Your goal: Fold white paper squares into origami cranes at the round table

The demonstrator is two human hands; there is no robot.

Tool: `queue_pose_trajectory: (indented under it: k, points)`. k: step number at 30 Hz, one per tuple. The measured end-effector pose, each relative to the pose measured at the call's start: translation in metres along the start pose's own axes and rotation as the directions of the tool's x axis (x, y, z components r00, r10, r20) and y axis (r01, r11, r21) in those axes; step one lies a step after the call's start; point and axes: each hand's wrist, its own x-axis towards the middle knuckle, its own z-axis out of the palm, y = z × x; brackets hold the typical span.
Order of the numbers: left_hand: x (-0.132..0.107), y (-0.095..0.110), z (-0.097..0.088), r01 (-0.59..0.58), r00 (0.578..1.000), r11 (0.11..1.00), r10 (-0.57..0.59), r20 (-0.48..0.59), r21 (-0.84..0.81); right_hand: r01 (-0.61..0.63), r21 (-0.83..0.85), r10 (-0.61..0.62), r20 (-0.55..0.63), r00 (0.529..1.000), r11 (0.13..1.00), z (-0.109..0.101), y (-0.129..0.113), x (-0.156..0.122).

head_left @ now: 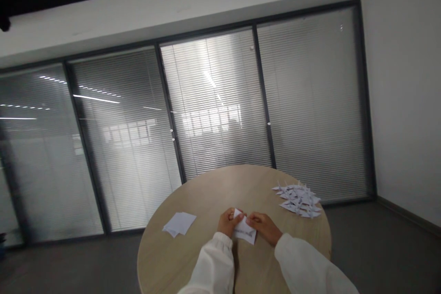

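Note:
A folded piece of white paper (pixel 245 233) with a line of dark print is held between my two hands, above the near middle of the round table. My left hand (pixel 227 221) pinches its upper left side, thumb on top. My right hand (pixel 265 227) grips the paper's right edge with thumb and fingers close together. The paper's exact fold is too small to make out. To the left lies a small stack of white paper sheets (pixel 184 223). A pile of folded white paper pieces with pointed ends (pixel 299 200) sits on the right.
The round wooden table (pixel 227 183) has a curved edge all about. Behind it stands a glass partition with blinds (pixel 217 147) in dark frames. A white wall (pixel 403 101) rises on the right, over a dark grey floor (pixel 375 239).

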Motion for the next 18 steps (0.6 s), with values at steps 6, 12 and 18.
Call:
queue_pose_trajectory:
  k: [6, 12, 18]
  points:
    - [-0.0048, 0.0045, 0.0044, 0.010, 0.999, 1.000, -0.010, 0.050, -0.005, 0.044, -0.072, -0.042, 0.027, 0.999, 0.996, -0.0015, 0.0086, 0.0020]
    - [-0.0020, 0.0009, 0.0025, -0.006, 1.000, 1.000, 0.006, 0.005, 0.027, 0.039, -0.102, -0.038, 0.013, 0.999, 0.994, -0.0025, 0.0068, 0.0013]
    - [-0.0058, 0.0054, 0.0046, -0.008, 1.000, 0.998, 0.009, -0.006, 0.063, 0.017, -0.141, -0.020, -0.017, 1.000, 0.990, -0.0040, 0.0095, 0.0012]
